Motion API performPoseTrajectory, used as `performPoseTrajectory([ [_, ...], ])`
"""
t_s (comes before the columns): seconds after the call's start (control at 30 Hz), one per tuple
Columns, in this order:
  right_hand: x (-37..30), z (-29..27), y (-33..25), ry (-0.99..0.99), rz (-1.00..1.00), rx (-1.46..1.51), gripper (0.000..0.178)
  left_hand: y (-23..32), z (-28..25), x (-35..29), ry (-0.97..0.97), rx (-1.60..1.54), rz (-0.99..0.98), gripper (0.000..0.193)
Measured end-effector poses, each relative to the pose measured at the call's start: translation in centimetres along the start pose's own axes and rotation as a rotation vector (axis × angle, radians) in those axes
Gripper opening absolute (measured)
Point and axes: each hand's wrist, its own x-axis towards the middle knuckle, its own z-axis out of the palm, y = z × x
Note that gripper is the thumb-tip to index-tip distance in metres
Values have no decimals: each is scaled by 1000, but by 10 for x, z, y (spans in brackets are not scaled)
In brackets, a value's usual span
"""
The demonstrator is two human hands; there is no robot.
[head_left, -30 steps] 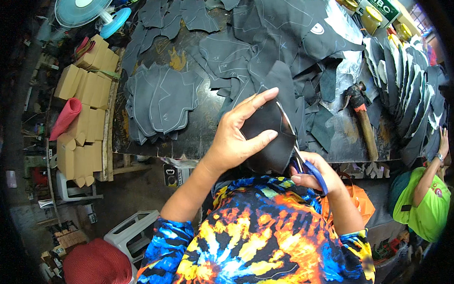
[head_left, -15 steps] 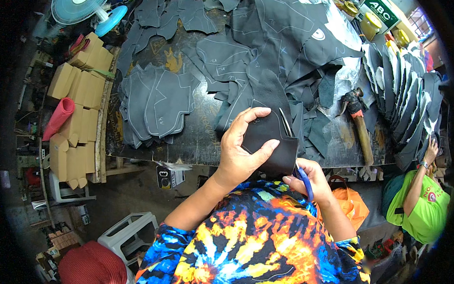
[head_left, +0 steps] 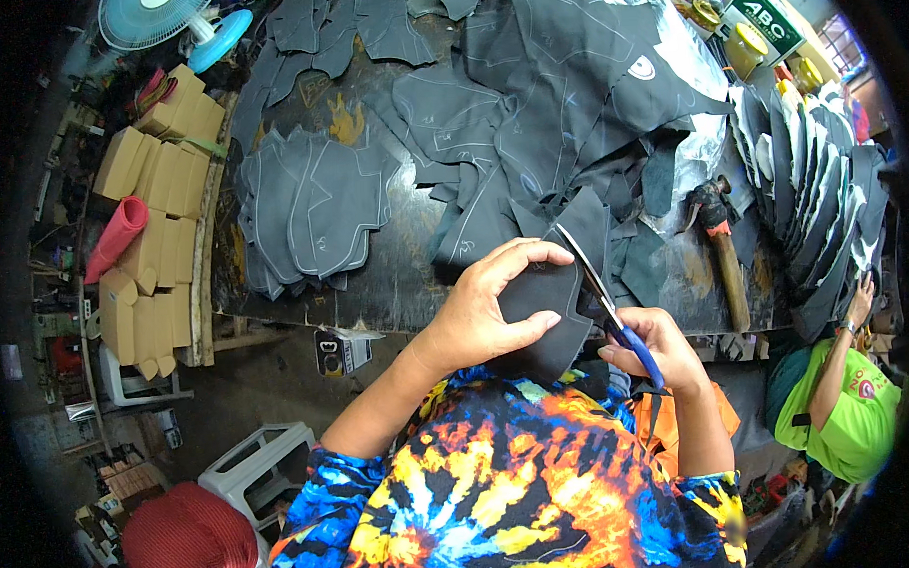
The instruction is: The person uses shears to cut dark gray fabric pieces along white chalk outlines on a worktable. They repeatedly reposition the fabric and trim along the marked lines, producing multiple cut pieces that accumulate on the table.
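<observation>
A piece of black leather (head_left: 541,299) with white marked lines hangs near the table's front edge. My left hand (head_left: 485,308) pinches it from the left, thumb lying over its face. On the right, my right hand (head_left: 667,349) is closed around the blue handles of a pair of scissors (head_left: 594,279). The scissor blades point up and to the left, along the right side of the leather. More black leather (head_left: 580,219), an uneven flap, lies just beyond the blades.
Marked leather shapes (head_left: 317,204) are stacked on the left of the table (head_left: 415,305). A large leather hide (head_left: 557,70) spreads over its back. A hammer (head_left: 724,260) lies at the right, near piled cut pieces (head_left: 812,191). Another person (head_left: 847,400) works at far right.
The scissors and my right hand have shifted right and show more of the blades. The leather piece has turned and drawn lower in my left hand.
</observation>
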Motion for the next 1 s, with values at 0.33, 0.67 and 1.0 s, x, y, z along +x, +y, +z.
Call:
performPoseTrajectory([
  [0.33,12,7,7,61,-69,-6,20,5,11,6,-97,-36,-42,51],
  [0.67,11,-23,32,303,-382,293,29,1,-160,2,627,239,-18,56],
  [1.0,32,-11,48,475,-449,240,20,-68,-81,97,371,467,-132,68],
])
